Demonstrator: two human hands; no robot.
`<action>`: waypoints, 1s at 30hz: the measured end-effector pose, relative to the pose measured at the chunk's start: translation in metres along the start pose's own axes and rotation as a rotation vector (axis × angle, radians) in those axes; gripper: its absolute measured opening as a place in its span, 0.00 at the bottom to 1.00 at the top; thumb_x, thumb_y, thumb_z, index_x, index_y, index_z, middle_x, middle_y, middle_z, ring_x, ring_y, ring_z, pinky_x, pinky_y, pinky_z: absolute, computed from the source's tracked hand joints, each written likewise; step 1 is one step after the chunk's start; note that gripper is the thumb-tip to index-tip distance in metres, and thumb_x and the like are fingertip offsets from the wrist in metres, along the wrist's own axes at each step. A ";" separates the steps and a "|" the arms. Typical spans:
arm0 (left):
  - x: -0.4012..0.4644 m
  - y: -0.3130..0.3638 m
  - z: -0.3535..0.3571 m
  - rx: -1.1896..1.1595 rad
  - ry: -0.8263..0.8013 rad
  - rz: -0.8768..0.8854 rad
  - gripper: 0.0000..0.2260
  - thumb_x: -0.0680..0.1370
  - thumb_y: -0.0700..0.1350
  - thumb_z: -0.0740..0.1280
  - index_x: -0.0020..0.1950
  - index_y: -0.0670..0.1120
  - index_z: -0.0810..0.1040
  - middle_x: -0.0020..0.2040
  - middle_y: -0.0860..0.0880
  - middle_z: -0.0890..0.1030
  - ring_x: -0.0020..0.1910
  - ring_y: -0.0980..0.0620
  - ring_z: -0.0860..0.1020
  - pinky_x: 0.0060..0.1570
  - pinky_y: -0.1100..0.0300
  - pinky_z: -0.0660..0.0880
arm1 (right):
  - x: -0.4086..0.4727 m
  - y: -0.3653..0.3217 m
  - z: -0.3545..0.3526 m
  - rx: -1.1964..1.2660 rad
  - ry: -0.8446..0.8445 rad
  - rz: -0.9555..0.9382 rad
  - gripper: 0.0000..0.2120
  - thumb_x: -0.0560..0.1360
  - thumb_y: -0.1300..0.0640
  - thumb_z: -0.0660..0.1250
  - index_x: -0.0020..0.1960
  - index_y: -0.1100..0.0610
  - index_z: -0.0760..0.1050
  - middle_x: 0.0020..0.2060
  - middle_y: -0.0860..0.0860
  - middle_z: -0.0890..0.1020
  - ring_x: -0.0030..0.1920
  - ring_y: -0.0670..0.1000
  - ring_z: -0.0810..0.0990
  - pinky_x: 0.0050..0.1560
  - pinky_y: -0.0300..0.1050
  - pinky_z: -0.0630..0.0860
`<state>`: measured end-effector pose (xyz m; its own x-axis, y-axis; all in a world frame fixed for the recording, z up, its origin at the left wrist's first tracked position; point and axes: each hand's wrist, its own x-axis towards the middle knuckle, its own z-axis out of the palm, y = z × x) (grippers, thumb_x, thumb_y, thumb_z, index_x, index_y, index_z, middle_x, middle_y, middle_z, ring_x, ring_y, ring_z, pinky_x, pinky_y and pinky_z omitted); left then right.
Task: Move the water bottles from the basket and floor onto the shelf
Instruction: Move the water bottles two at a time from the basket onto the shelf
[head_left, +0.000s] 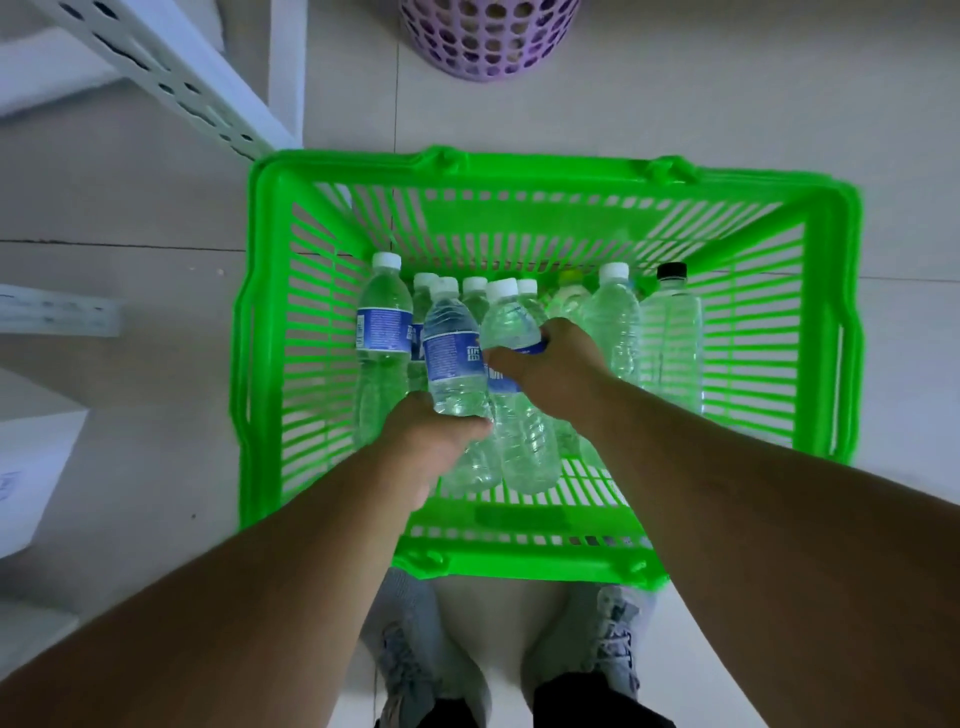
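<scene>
The left hand (431, 441) grips the base of a blue-labelled bottle (453, 353), fingers curled round it, tilted toward 12 o'clock. The right hand (550, 364) wraps another bottle (514, 322) at its label, just beside the first. Both sit inside the green basket (270, 332) on the floor, among other upright bottles; a black-capped bottle (671, 332) stands at 2 o'clock. The white shelf frame (171, 78) lies at 10 o'clock, a purple perforated bin (488, 41) at 12. Grey shoes (410, 654) stand at 6.
</scene>
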<state>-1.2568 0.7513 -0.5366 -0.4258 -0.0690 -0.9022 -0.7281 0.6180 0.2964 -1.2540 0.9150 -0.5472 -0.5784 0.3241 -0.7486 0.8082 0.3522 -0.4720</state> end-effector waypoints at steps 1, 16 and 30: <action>-0.006 -0.001 -0.002 -0.019 -0.010 0.010 0.15 0.66 0.47 0.79 0.49 0.48 0.78 0.46 0.48 0.83 0.42 0.51 0.82 0.41 0.60 0.76 | -0.006 0.000 -0.003 0.018 0.013 -0.020 0.23 0.65 0.37 0.75 0.49 0.52 0.75 0.38 0.46 0.79 0.34 0.46 0.78 0.27 0.37 0.67; -0.296 0.088 -0.117 -0.104 -0.018 0.492 0.18 0.70 0.37 0.77 0.54 0.51 0.77 0.49 0.53 0.83 0.49 0.63 0.80 0.48 0.71 0.75 | -0.259 -0.153 -0.191 0.263 0.168 -0.333 0.11 0.70 0.46 0.76 0.49 0.51 0.84 0.34 0.40 0.85 0.31 0.35 0.79 0.31 0.28 0.71; -0.654 0.125 -0.244 -0.127 0.000 0.887 0.18 0.69 0.47 0.78 0.55 0.57 0.78 0.51 0.61 0.84 0.51 0.63 0.81 0.51 0.67 0.76 | -0.625 -0.302 -0.336 0.366 0.332 -0.621 0.16 0.70 0.42 0.75 0.53 0.49 0.81 0.43 0.44 0.86 0.45 0.44 0.85 0.45 0.45 0.80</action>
<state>-1.2005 0.6826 0.1671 -0.8603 0.3931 -0.3247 -0.1850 0.3528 0.9172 -1.1737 0.9013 0.2199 -0.8914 0.4285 -0.1475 0.2788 0.2621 -0.9239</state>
